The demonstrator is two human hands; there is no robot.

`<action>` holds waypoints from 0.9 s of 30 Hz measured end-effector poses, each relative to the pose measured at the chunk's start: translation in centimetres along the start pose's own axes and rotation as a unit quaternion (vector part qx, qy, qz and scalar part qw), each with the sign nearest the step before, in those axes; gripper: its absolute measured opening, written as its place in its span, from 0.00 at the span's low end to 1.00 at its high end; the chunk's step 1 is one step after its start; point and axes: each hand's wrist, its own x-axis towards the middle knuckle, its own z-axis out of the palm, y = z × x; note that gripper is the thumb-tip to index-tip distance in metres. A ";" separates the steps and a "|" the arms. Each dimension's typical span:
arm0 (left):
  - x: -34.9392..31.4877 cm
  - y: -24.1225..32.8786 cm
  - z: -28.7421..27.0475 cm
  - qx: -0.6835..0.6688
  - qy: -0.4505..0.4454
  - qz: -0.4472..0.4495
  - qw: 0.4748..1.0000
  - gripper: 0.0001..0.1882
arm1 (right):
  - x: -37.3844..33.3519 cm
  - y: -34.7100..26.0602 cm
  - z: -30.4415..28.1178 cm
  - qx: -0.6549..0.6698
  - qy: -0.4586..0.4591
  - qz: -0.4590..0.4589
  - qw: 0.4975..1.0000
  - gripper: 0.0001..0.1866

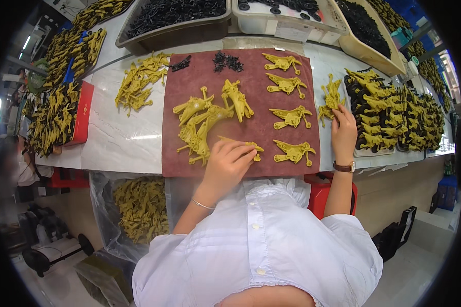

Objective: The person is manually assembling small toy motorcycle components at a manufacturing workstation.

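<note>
My left hand (227,162) is at the front of the maroon cloth (189,166), its fingers curled over a yellow plastic part (257,148) and covering most of it. Off the cloth's right edge, my right hand (345,128) has its fingertips closed on a yellow part in a small pile (331,94). Between the hands, several similar parts with lever-like arms form a column, one of them a yellow part (294,152) nearest me. Left of the column lies a loose heap of yellow parts (197,130), with another yellow part (235,99) just behind it.
Small black pieces (226,62) lie at the cloth's back. Behind stand a grey bin (189,32) and a white bin (292,23) of black parts. Yellow parts with black wheels (376,115) fill trays at right. A red tray (83,115) stands left; a plastic bag (103,210) sits below.
</note>
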 end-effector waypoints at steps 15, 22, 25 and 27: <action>4.0 -2.2 0.5 0.042 0.031 -0.129 0.990 0.19 | -2.8 -10.9 -0.4 0.244 -0.066 -0.120 0.960 0.13; 5.0 -3.7 1.4 -0.006 0.176 -0.138 0.975 0.11 | -3.8 -11.5 -0.4 0.332 -0.084 -0.106 0.933 0.14; 5.1 -3.2 0.9 -0.206 0.230 -0.210 0.927 0.08 | -3.9 -11.3 -0.3 0.398 -0.089 -0.072 0.910 0.16; 4.9 -2.5 0.2 -0.438 0.224 -0.296 0.819 0.07 | -3.5 -12.0 -1.0 0.467 -0.093 0.003 0.880 0.16</action>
